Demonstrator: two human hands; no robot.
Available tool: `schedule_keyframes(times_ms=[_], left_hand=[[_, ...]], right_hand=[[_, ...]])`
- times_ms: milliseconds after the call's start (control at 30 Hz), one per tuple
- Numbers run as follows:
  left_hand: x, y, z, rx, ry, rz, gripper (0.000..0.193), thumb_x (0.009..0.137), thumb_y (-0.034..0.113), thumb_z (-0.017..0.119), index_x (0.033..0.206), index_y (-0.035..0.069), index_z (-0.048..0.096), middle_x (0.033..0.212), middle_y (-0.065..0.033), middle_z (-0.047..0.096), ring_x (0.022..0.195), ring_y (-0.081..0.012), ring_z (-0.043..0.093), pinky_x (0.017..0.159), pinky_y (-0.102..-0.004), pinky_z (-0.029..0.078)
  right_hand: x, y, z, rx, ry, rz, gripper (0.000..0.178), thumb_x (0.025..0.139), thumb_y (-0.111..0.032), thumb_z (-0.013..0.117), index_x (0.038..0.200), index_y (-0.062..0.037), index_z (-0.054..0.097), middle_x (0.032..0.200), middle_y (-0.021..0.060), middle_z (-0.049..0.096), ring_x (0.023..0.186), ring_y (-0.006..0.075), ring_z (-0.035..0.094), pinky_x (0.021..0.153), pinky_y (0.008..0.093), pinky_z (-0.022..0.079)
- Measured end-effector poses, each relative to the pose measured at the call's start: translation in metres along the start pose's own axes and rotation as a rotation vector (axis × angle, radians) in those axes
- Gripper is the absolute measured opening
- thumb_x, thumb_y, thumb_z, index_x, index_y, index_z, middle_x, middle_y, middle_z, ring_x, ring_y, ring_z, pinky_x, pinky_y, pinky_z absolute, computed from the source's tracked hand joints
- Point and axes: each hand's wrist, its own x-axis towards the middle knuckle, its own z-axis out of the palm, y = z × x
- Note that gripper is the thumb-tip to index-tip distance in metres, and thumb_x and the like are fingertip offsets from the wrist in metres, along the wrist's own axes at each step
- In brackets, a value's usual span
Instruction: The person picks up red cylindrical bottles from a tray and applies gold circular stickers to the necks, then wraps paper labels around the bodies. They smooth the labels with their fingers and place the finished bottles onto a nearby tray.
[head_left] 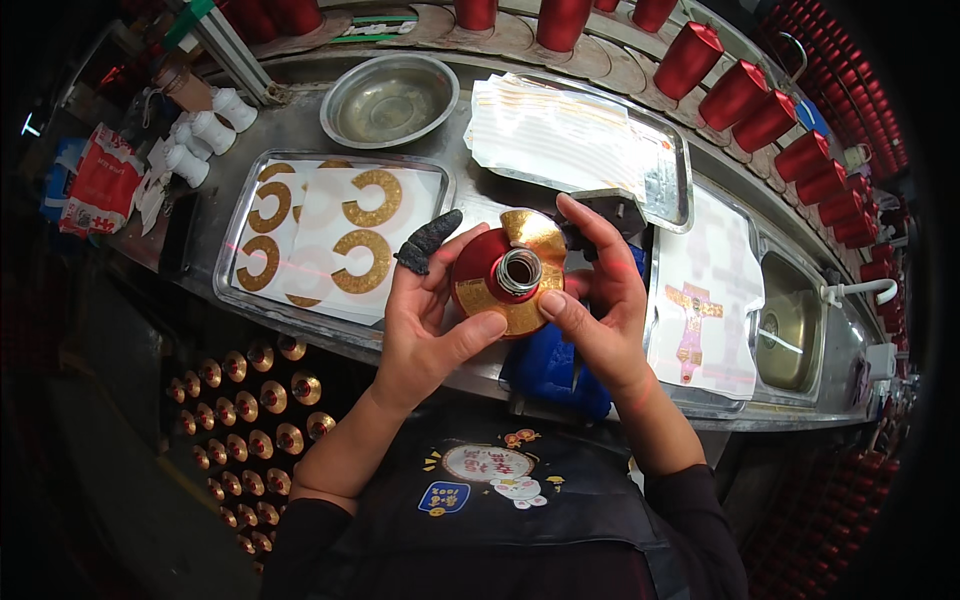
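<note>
Laying one gold label round the shoulder of one red bottle seems the step — its far end, apparently loose, calls for smoothing down. The left hand and right hand pinch the bottle between them; left of the grip, one tray bears four gold horseshoes plus partly covered ones.

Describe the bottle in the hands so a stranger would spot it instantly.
Find the metal counter; at its near edge, mid-view, the left hand and right hand hold a red bottle, its mouth showing. Unlike the red containers at upper right or the gold-topped items at lower left, it is hand-held, one end of its gold label jutting out.
</note>
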Motion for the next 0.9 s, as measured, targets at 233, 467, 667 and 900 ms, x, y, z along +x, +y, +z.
schedule_keyframes(times_ms=[233, 467, 667, 900], left_hand=[[0.0009, 0.0025, -0.0003, 0.030, -0.008, -0.012, 0.082, 0.085, 0.003, 0.077, 0.150, -0.003, 0.028, 0.152, -0.0206, 0.043, 0.140, -0.0251, 0.045, 0.119, -0.0393, 0.034], [0.0019, 0.0012, -0.0019, 0.029, -0.015, -0.013, 0.081, 0.084, 0.002, 0.077, 0.149, -0.003, 0.028, 0.151, -0.0212, 0.044, 0.140, -0.0250, 0.045, 0.119, -0.0392, 0.034], [0.0014, 0.0027, 0.0015, -0.005, -0.001, 0.002, 0.082, 0.084, 0.003, 0.078, 0.149, -0.004, 0.029, 0.150, -0.0202, 0.044, 0.138, -0.0242, 0.046, 0.118, -0.0387, 0.035], [0.0011, 0.0060, 0.0019, 0.053, -0.032, -0.058, 0.087, 0.082, 0.009, 0.082, 0.151, -0.004, 0.030, 0.146, -0.0170, 0.047, 0.135, -0.0220, 0.049, 0.117, -0.0375, 0.036]], right_hand=[[-0.0005, -0.0004, 0.0037, 0.093, 0.057, 0.011, 0.072, 0.090, -0.013, 0.073, 0.153, -0.0008, 0.039, 0.147, 0.0092, 0.045, 0.078, 0.0027, 0.056, 0.070, 0.0177, 0.046], [-0.0017, -0.0014, 0.0026, -0.066, 0.009, -0.021, 0.067, 0.092, -0.009, 0.068, 0.152, -0.0007, 0.040, 0.150, 0.0108, 0.044, 0.096, 0.0060, 0.060, 0.078, 0.0204, 0.050], [-0.0027, -0.0039, -0.0004, 0.152, 0.025, 0.077, 0.064, 0.093, -0.007, 0.063, 0.152, -0.0006, 0.040, 0.152, 0.0105, 0.043, 0.092, 0.0040, 0.058, 0.081, 0.0202, 0.048], [-0.0029, -0.0006, 0.0028, -0.137, 0.021, -0.067, 0.076, 0.085, -0.010, 0.076, 0.151, 0.0003, 0.041, 0.150, 0.0103, 0.045, 0.072, 0.0016, 0.055, 0.064, 0.0170, 0.045]])
